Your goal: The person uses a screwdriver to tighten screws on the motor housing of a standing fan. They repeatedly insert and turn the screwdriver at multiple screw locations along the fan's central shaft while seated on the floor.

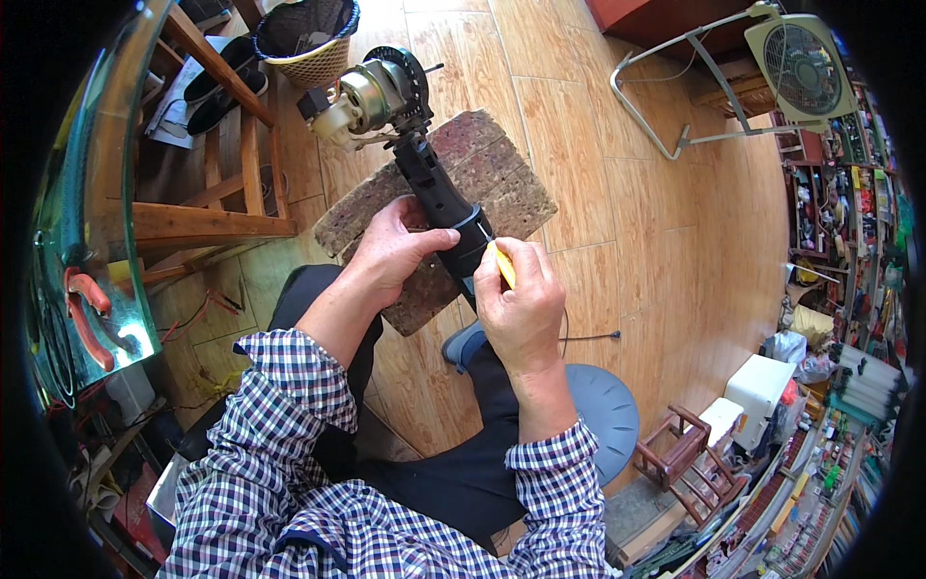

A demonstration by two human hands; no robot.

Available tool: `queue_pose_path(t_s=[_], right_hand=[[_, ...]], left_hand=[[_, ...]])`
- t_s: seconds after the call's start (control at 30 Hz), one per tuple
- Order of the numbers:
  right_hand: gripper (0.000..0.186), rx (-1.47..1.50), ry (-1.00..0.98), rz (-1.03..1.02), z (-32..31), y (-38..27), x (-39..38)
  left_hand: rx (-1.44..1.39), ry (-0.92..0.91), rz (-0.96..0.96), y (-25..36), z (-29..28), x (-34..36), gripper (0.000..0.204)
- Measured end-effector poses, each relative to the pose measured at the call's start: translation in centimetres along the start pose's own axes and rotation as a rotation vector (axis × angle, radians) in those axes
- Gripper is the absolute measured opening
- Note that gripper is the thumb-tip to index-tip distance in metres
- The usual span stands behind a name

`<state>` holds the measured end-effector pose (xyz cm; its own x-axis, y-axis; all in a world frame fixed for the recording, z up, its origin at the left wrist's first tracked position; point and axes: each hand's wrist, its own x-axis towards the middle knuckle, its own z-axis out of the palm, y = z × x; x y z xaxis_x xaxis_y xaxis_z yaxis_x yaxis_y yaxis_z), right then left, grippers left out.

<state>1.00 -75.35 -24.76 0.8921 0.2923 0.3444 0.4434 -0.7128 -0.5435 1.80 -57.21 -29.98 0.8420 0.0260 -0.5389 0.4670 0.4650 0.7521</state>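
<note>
A stripped-down electric fan leans in front of me, its bare motor [367, 96] at the far end and a black tubular neck [431, 181] running down toward me. Around the lower neck, my left hand [391, 249] is closed, the thumb pressed along the collar. In my right hand [523, 301] is a screwdriver [503, 267] with a yellow handle, pinched between thumb and fingers. Its thin shaft points at the collar's side; whether the tip sits in a screw is too small to tell. Beneath the neck lies a worn, stained wooden board [497, 172].
A wicker basket [318, 66] and wooden frame [212, 222] stand at the left, near a glass-topped counter with red-handled pliers [89, 318]. A grey round disc [606, 420] is beside my right arm. Far right are a box fan [799, 69], cluttered shelves and a small wooden stool [675, 449].
</note>
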Motion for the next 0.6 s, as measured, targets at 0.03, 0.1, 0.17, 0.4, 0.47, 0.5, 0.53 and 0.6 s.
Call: queue_pose_path(t_s=[0.03,0.1,0.17,0.4,0.47,0.5,0.53,0.6], right_hand=[[0.021,0.010,0.013,-0.001,0.1,0.1,-0.1],[0.021,0.022,0.036,-0.007,0.1,0.3,0.0],[0.021,0.020,0.051,-0.014,0.3,0.2,-0.1],[0.021,-0.028,0.027,-0.016,0.3,0.2,-0.1],[0.022,-0.044,0.016,-0.029,0.2,0.2,0.0],[0.022,-0.052,0.009,-0.039,0.2,0.2,0.1],[0.023,-0.064,0.001,-0.057,0.1,0.1,0.2],[0.021,-0.090,-0.042,-0.075,-0.2,0.0,0.3]], left_hand=[[-0.003,-0.004,0.002,0.0,0.0,0.0,0.058],[-0.004,0.000,0.004,0.0,0.1,0.0,0.058],[0.000,0.008,0.001,0.0,0.1,0.0,0.057],[0.003,0.015,0.008,-0.2,0.0,0.0,0.056],[-0.006,0.009,0.019,-0.7,-0.2,0.4,0.056],[-0.012,0.006,0.027,-0.9,-0.3,0.6,0.056],[-0.018,0.003,0.034,-1.2,-0.4,0.8,0.056],[-0.010,-0.006,0.018,-0.9,-0.4,0.6,0.056]])
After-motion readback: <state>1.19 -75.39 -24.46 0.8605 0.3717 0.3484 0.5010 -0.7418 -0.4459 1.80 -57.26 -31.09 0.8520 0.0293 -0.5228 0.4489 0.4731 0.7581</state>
